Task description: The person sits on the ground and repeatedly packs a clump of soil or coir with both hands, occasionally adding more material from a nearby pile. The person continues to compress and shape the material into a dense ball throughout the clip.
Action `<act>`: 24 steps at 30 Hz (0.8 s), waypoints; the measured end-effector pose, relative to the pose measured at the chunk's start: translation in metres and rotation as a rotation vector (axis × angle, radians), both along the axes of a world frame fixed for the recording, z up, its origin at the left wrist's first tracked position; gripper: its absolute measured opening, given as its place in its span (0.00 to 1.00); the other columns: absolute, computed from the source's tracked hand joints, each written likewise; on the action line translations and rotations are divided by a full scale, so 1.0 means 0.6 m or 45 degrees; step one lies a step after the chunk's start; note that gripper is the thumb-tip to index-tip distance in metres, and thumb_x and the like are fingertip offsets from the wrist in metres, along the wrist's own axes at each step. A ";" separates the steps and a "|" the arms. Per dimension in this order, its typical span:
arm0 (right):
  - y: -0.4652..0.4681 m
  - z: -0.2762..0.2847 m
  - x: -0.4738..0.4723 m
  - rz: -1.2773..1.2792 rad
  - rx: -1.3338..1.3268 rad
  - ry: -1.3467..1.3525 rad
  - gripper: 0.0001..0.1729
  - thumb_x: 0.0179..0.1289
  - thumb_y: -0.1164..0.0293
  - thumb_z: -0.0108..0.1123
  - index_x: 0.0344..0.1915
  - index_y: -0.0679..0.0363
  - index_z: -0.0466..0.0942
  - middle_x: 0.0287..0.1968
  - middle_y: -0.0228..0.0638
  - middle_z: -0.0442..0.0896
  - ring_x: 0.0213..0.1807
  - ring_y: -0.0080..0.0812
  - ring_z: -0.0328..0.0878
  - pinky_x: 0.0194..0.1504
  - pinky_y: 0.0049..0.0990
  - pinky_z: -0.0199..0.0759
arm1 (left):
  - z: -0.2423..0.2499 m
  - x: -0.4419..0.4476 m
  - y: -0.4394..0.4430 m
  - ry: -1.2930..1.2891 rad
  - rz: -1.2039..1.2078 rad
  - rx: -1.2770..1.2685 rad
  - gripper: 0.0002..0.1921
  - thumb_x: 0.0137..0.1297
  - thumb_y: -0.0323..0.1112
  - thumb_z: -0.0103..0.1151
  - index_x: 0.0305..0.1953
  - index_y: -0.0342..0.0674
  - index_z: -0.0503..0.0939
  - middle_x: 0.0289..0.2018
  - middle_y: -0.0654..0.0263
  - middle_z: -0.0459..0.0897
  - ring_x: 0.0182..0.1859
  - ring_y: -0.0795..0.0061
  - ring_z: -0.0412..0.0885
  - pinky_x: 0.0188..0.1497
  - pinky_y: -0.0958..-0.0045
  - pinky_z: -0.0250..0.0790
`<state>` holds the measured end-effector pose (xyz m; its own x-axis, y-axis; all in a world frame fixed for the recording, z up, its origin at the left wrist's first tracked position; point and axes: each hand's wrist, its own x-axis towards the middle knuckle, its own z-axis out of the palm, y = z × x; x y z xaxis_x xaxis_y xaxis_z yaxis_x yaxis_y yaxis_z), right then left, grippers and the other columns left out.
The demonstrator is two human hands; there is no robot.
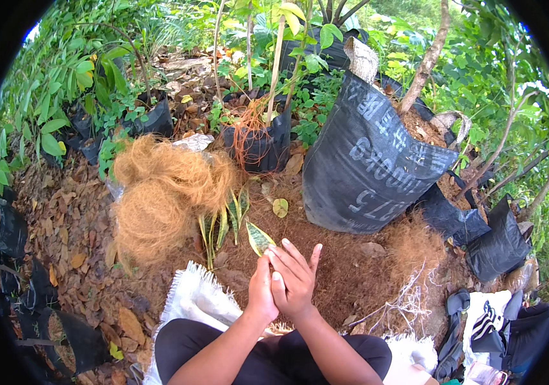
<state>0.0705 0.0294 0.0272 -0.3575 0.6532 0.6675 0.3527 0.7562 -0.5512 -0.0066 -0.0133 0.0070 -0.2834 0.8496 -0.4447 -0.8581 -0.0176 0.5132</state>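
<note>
Above my lap, my left hand (260,294) and my right hand (295,284) are pressed together. A variegated snake plant leaf (258,238), green with yellow edges, sticks up out of my left hand's fingers. Its lower end is hidden between my hands. My right hand lies against the left with its fingers stretched and its thumb crossing over; whether anything is in its palm cannot be seen. Several more snake plant leaves (223,224) lie on the soil just beyond, beside a large heap of brown coconut fibre (159,207).
A big black sack (366,163) with white print holds soil and a tree stem. Black grow bags stand behind (260,149) and at right (498,240). White woven sacking (197,293) lies under my legs. Pale roots (411,298) and sandals (452,332) lie at right.
</note>
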 end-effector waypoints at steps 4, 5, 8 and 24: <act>0.002 0.000 -0.009 0.014 -0.076 0.001 0.17 0.64 0.70 0.63 0.50 0.63 0.88 0.56 0.38 0.89 0.68 0.43 0.81 0.83 0.60 0.29 | 0.010 -0.009 0.007 -0.078 0.012 0.047 0.33 0.83 0.64 0.39 0.71 0.43 0.68 0.64 0.62 0.76 0.66 0.72 0.75 0.70 0.69 0.69; 0.002 0.000 -0.009 0.023 -0.112 -0.002 0.16 0.63 0.71 0.64 0.50 0.63 0.88 0.57 0.37 0.89 0.68 0.43 0.80 0.83 0.60 0.29 | 0.013 -0.010 0.007 -0.108 0.028 0.061 0.35 0.83 0.65 0.38 0.73 0.40 0.66 0.66 0.60 0.74 0.68 0.71 0.74 0.71 0.70 0.68; 0.003 0.000 -0.008 0.064 -0.185 0.026 0.17 0.63 0.72 0.64 0.51 0.63 0.87 0.58 0.38 0.88 0.67 0.42 0.81 0.83 0.58 0.29 | 0.025 -0.016 0.012 -0.130 -0.038 0.043 0.39 0.81 0.69 0.33 0.75 0.40 0.63 0.69 0.58 0.71 0.71 0.67 0.71 0.74 0.65 0.66; 0.015 0.006 -0.005 0.069 -0.208 0.051 0.19 0.58 0.73 0.72 0.51 0.61 0.88 0.57 0.38 0.88 0.70 0.45 0.78 0.82 0.59 0.34 | 0.047 -0.016 0.007 -0.088 -0.100 -0.015 0.40 0.76 0.73 0.40 0.75 0.48 0.64 0.72 0.59 0.69 0.74 0.62 0.70 0.75 0.55 0.65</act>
